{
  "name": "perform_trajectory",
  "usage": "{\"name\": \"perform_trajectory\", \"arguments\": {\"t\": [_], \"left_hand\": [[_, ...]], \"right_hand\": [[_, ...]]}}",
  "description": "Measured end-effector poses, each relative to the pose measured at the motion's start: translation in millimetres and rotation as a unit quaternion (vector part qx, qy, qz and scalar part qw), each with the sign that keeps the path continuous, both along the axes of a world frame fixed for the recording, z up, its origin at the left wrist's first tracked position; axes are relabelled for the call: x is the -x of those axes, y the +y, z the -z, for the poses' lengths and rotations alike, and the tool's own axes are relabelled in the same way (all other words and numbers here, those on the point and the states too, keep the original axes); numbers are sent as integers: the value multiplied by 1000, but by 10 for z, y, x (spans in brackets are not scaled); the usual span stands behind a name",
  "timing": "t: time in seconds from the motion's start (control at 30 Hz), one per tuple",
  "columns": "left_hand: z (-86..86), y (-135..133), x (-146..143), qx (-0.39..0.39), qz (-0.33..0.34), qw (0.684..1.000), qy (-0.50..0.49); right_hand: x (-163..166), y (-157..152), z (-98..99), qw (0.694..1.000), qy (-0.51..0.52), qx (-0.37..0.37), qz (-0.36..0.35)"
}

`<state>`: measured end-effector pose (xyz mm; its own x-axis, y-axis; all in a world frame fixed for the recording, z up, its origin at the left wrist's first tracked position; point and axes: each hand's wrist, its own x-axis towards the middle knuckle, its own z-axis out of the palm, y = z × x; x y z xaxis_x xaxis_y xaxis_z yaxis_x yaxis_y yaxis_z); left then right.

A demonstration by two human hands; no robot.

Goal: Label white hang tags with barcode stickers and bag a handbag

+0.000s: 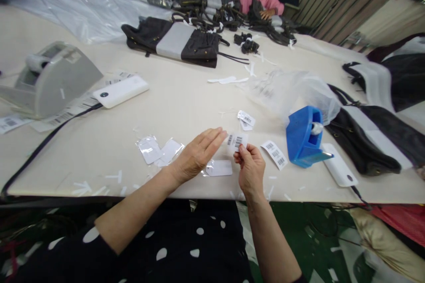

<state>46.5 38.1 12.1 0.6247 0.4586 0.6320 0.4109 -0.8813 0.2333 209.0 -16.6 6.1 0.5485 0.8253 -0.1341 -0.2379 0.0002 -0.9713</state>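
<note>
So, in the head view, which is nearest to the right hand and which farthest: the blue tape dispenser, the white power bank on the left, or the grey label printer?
1. Blue tape dispenser, just right of the right hand, which pinches a barcode label.
2. White power bank, left and farther back.
3. Grey label printer, at the far left.

A: Where is the printer [49,77]?
B: Left of the frame, on the table [186,97], a power bank [120,91] just right of it.
A: And lower centre?
B: A barcode label [236,140] between the left hand [195,154] and right hand [250,169]; sleeves [159,150] lie left of them, the tape dispenser [303,138] right, a plastic bag [292,90] behind it, a handbag [179,42] upper centre
</note>
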Motion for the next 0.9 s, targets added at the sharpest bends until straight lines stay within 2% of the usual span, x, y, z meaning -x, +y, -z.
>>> {"name": "perform_trajectory", "arguments": {"t": [0.07,0.17,0.27,0.33,0.37,0.43,0.5,0.57,0.67,0.73,0.8,0.83,0.9], "left_hand": [[19,-12,-2,4,12,1000,14],[29,-16,20,50,-58,996,-41],[-25,-16,49,80,-142,981,-104],[-72,-23,67,68,-158,979,-111],[-88,-31,73,53,-156,981,-106],[-96,-53,76,23,-140,986,-84],[-73,-83,62,5,-120,991,-66],[-39,-125,36,3,-100,993,-61],[-26,-215,13,27,-63,995,-67],[-63,-285,40,88,-37,992,-77],[-130,-345,99,221,-13,970,-103],[-169,-367,132,310,1,942,-126],[-245,-389,180,484,32,852,-195]], "right_hand": [[-26,-9,39,998,-58,4,12],[-110,23,100,985,-175,13,4],[-171,110,108,936,-351,-9,-16],[-154,149,53,903,-427,-35,-39],[-123,147,7,897,-437,-45,-46],[-26,93,-105,912,-401,-53,-73],[89,-2,-203,930,-338,-48,-135],[182,-89,-245,931,-318,-42,-174],[206,-139,-192,924,-359,-40,-125],[144,-139,-133,926,-360,-63,-96],[60,-145,-97,920,-366,-109,-87],[24,-155,-91,913,-375,-136,-87],[-17,-184,-97,899,-385,-185,-99]]}}
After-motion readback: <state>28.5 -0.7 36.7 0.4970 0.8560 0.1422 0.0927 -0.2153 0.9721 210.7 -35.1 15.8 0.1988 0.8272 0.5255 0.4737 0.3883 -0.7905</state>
